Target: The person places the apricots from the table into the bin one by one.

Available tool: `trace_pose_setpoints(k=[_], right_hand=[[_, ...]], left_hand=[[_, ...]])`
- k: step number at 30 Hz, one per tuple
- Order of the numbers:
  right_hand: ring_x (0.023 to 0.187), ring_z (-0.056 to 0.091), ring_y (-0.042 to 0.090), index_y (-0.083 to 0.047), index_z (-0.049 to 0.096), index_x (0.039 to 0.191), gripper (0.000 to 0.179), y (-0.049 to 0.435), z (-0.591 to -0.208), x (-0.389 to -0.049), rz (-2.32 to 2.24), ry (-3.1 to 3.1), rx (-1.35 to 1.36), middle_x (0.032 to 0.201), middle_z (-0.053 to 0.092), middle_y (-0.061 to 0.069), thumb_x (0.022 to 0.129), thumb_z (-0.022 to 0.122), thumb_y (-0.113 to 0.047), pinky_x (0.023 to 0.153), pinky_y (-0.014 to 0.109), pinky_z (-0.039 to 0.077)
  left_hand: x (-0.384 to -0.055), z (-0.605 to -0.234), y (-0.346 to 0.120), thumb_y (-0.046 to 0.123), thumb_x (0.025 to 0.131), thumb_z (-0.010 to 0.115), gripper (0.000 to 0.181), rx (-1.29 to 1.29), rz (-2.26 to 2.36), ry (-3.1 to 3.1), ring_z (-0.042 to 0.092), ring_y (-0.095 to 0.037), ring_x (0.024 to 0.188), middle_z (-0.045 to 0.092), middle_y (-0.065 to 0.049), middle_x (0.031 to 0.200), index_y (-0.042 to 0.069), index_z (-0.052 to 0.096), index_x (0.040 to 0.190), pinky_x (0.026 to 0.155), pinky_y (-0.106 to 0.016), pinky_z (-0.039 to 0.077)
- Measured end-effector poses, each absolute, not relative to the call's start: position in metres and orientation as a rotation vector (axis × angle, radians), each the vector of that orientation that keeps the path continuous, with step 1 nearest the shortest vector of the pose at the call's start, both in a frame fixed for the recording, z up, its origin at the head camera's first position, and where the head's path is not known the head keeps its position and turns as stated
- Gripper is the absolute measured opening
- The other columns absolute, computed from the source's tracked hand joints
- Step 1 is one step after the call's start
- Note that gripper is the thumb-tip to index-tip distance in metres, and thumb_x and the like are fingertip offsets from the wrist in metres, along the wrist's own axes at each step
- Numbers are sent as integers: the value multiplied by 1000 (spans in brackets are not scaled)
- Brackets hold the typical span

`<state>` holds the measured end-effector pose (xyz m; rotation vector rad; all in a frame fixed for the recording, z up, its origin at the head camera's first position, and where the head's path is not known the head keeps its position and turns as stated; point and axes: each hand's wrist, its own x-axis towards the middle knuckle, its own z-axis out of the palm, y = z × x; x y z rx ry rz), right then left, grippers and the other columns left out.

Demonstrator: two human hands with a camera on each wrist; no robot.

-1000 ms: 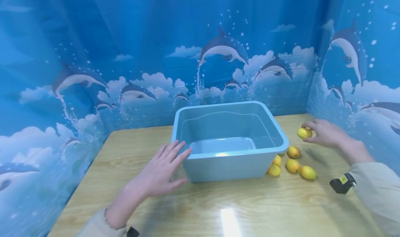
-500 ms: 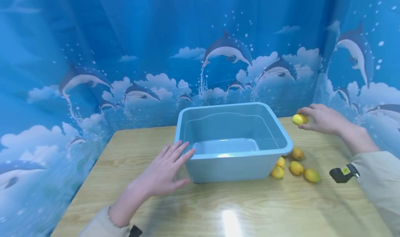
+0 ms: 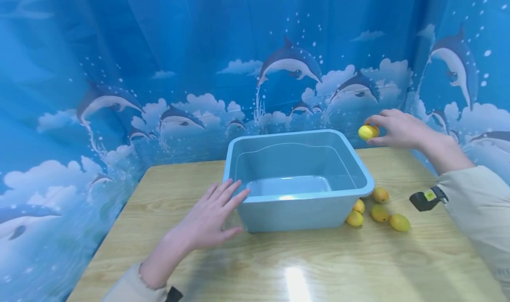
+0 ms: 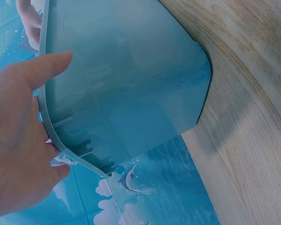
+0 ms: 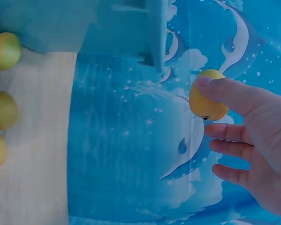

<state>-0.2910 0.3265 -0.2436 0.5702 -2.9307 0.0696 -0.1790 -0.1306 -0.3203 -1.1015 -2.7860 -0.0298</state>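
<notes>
A light blue plastic tub [image 3: 287,215] stands on the wooden table, its inside bare in the head view. My left hand [image 3: 205,220] lies over its near left corner with fingers spread; in the left wrist view the thumb [image 4: 54,65] reaches over the tub's outer wall. To the right, my right hand [image 3: 404,127] pinches a small oval yellow fruit [image 3: 367,132] between thumb and fingers, held up past the tub's right rim. The right wrist view shows this fruit [image 5: 208,101] with a dark stem end and the other fingers extended below it.
Several more yellow fruits [image 3: 380,213] lie on the table [image 3: 179,191] against and beside the tub's right side. A blue curtain [image 3: 191,71] printed with dolphins hangs behind the table and along its sides.
The right hand has lifted the fruit off the right part of the table, moving it up and leftward toward the tub. The left hand stays at the tub's corner.
</notes>
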Motion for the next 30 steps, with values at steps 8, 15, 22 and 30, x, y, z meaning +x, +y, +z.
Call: trace_pose_setpoints(k=[8, 15, 22, 30], right_hand=[[95, 50, 35, -5, 54, 125, 53, 312, -229, -301, 74, -2971, 590, 105, 54, 17, 83, 68, -34, 69, 50, 45], [99, 50, 36, -5, 54, 125, 52, 301, -228, -309, 83, -2981, 623, 109, 54, 19, 84, 67, -34, 74, 53, 46], [102, 49, 38, -6, 54, 125, 52, 289, -230, -318, 64, -3000, 640, 112, 54, 20, 83, 67, -33, 77, 56, 45], [102, 50, 38, -6, 55, 125, 52, 278, -224, -326, 40, -3003, 666, 112, 55, 20, 84, 67, -35, 79, 56, 45]], left_hand=[[-179, -322, -130, 47, 83, 64, 86, -1107, -30, -2772, 15, -33, 138, 16, -13, 153, 17, 19, 149, 110, -51, 11], [-180, -322, -130, 47, 83, 64, 85, -1109, -28, -2777, 14, -32, 139, 16, -12, 153, 17, 19, 149, 111, -51, 12], [-179, -322, -130, 48, 83, 63, 85, -1108, -21, -2789, 13, -31, 139, 14, -11, 153, 19, 18, 150, 111, -51, 12], [-179, -323, -130, 47, 82, 64, 86, -1089, -34, -2774, 14, -30, 139, 16, -11, 153, 18, 18, 150, 111, -51, 12]])
